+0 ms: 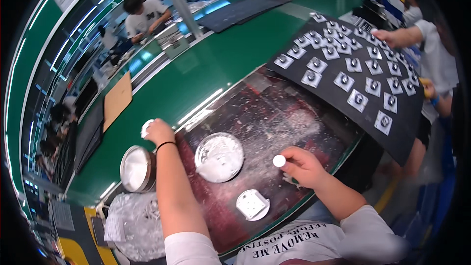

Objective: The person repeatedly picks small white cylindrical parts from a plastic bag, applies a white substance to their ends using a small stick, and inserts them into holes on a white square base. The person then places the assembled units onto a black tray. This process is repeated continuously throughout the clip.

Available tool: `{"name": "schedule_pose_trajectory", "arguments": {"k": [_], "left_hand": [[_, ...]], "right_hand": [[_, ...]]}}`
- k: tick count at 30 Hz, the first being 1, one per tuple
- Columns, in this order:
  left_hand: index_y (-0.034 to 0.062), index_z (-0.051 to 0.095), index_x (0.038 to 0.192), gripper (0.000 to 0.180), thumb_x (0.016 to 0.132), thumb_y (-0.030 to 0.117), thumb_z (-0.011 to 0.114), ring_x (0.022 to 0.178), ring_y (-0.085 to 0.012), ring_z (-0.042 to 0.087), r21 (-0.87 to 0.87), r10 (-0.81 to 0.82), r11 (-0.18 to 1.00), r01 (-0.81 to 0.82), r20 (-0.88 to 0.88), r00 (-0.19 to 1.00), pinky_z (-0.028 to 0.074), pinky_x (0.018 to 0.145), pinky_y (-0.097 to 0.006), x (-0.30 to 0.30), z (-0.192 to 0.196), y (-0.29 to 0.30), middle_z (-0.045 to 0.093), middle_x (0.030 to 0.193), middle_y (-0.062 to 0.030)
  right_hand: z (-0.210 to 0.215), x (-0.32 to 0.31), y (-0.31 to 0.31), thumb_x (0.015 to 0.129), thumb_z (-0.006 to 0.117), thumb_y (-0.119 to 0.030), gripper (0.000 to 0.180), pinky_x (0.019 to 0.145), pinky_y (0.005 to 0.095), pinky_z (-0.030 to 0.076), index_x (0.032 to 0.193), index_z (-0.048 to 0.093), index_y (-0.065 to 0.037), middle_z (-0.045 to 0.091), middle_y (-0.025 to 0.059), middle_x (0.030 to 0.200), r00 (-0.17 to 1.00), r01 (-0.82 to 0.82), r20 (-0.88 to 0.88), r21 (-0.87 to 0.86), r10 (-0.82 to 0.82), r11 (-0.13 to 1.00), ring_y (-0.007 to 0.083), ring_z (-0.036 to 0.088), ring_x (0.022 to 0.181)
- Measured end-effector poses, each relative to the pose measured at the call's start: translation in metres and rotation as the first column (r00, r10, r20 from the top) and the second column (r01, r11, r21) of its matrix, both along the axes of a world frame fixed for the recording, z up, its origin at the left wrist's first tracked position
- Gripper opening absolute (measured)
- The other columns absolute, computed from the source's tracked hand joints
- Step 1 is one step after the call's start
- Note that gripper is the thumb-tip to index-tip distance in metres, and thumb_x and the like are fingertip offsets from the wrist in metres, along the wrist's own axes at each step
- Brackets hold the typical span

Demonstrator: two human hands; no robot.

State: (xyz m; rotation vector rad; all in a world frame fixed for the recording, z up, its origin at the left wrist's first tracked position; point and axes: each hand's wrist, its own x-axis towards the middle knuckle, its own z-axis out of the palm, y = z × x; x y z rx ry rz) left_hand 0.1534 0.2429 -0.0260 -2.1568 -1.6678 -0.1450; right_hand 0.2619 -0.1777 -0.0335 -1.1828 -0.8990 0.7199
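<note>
My left hand point(161, 132) reaches over the green table, its fingers closed on a small white piece point(146, 128) whose kind I cannot make out. Between thumb and fingers, my right hand point(305, 168) pinches a small white disc point(279, 161) above the stained work surface. A round dish point(220, 157) smeared with white paste sits between my two forearms. Nearer to me lies a round white part point(253, 205) with a flat raised piece on it. Beside my left forearm stands a round tin point(136, 169) with white stuff inside.
A crumpled clear plastic bag point(135, 228) lies at the lower left. On the right, a black board point(338, 103) carries several silvery square plates with dark round middles; another person's hand point(387, 37) reaches over it. A metal post point(180, 2) rises beyond the green table point(196, 76).
</note>
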Motion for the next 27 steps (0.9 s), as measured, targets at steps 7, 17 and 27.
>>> {"name": "schedule_pose_trajectory", "arguments": {"k": [7, 17, 27], "left_hand": [[0.0138, 0.065, 0.090, 0.014, 0.086, 0.016, 0.052, 0.092, -0.0258, 0.062, 0.046, -0.203, 0.975, 0.219, -0.233, 0.951, 0.048, 0.074, -0.042, -0.003, 0.012, 0.003, 0.061, 0.100, -0.0061], [0.0111, 0.062, 0.096, 0.015, 0.084, 0.014, 0.053, 0.088, -0.0300, 0.064, 0.041, -0.166, 0.984, 0.172, -0.124, 0.978, 0.047, 0.076, -0.046, -0.020, 0.002, 0.003, 0.058, 0.099, -0.0098], [0.0062, 0.057, 0.113, 0.036, 0.079, -0.002, 0.052, 0.099, -0.0355, 0.058, -0.058, -0.602, 0.749, 0.660, 0.358, 0.714, 0.047, 0.086, -0.041, 0.013, 0.036, -0.029, 0.057, 0.105, -0.0177]], "right_hand": [[0.010, 0.005, -0.005, 0.094, 0.053, -0.010, 0.021, 0.076, 0.0236, 0.045, 0.114, 0.052, -0.003, 0.060, 0.0044, 0.102, 0.913, -0.110, -0.392, 0.027, 0.111, 0.994, 0.0090, 0.056, 0.089], [0.011, 0.008, 0.001, 0.094, 0.052, -0.014, 0.020, 0.075, 0.0229, 0.043, 0.112, 0.053, -0.006, 0.060, 0.0014, 0.101, 0.915, -0.083, -0.395, 0.008, 0.079, 0.997, 0.0080, 0.055, 0.088], [0.007, 0.009, 0.002, 0.094, 0.052, -0.011, 0.022, 0.082, 0.0258, 0.045, 0.115, 0.051, -0.004, 0.060, 0.0024, 0.102, 0.919, -0.044, -0.387, 0.088, 0.075, 0.995, 0.0106, 0.056, 0.090]]}}
